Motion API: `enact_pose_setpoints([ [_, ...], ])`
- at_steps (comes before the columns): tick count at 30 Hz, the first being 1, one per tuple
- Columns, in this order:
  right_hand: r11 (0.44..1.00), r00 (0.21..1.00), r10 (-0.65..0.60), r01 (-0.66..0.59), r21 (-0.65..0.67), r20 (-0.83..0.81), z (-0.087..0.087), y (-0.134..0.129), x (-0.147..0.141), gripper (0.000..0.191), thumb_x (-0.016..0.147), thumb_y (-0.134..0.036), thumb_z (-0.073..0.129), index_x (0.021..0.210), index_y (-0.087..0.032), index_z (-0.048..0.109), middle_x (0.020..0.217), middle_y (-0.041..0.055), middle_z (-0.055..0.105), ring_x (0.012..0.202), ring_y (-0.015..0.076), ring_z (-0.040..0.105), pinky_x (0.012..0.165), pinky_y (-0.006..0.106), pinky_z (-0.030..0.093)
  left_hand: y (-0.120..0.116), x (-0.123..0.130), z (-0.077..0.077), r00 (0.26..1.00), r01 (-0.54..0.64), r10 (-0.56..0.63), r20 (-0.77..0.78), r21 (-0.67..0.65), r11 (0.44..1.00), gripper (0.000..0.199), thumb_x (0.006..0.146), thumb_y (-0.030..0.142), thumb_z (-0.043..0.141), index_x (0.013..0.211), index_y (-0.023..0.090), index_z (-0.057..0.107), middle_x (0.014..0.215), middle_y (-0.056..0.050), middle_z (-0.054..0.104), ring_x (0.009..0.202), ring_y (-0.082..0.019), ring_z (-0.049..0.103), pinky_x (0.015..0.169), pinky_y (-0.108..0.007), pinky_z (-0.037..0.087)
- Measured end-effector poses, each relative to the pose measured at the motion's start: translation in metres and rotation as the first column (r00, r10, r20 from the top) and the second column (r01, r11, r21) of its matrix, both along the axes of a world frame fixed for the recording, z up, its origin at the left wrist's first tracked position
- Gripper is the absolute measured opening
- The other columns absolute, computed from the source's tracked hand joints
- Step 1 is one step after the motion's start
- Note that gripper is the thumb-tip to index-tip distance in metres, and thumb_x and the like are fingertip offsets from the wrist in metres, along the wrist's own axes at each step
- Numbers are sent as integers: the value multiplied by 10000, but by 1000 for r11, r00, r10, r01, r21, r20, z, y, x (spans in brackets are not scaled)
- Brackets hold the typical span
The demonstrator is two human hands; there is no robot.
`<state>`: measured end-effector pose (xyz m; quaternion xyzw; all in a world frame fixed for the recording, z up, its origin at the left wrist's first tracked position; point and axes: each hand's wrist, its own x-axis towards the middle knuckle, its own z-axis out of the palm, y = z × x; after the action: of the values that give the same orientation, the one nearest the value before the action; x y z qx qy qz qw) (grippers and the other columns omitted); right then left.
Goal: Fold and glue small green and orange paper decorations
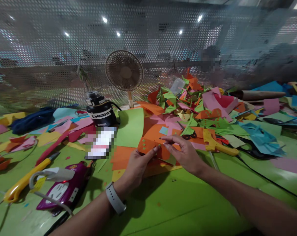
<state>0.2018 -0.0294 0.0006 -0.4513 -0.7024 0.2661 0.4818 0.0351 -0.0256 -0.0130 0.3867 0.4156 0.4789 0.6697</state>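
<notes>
My left hand pinches an orange paper piece between thumb and fingers. Small green diamond shapes run in a column down its left part, and one more shows close to my thumb. My right hand is just right of that piece, its thumb and index fingertips brought close together. Whatever they pinch, if anything, is too small to name. Under and behind both hands lie orange sheets, a light green sheet and a small light blue paper square.
A yellow glue gun lies right of my hands, its cord trailing rightward. Leftward are a phone, a purple power strip and a yellow-handled tool. A black bottle, a fan and heaped paper scraps stand behind.
</notes>
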Motion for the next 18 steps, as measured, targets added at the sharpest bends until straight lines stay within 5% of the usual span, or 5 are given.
enact_pose_setpoints([
  [9, 994, 1000, -8, 8, -108, -3, 1, -1, -2, 245, 872, -328, 573, 1057, -179, 635, 879, 40, 635, 842, 164, 598, 799, 312, 491, -1, 1, 2, 999, 53, -53, -6, 49, 997, 279, 639, 296, 820, 871, 161, 740, 880, -62, 751, 734, -164, 654, 696, -273, 516],
  [18, 998, 996, 57, -54, -34, 68, -4, 3, -6, 219, 893, -261, 519, 1085, -206, 609, 873, 29, 582, 841, 163, 560, 832, 324, 460, -4, 2, 0, 997, 74, -73, -23, 55, 996, 253, 639, 274, 820, 851, 164, 735, 834, -48, 741, 706, -153, 643, 677, -269, 511],
])
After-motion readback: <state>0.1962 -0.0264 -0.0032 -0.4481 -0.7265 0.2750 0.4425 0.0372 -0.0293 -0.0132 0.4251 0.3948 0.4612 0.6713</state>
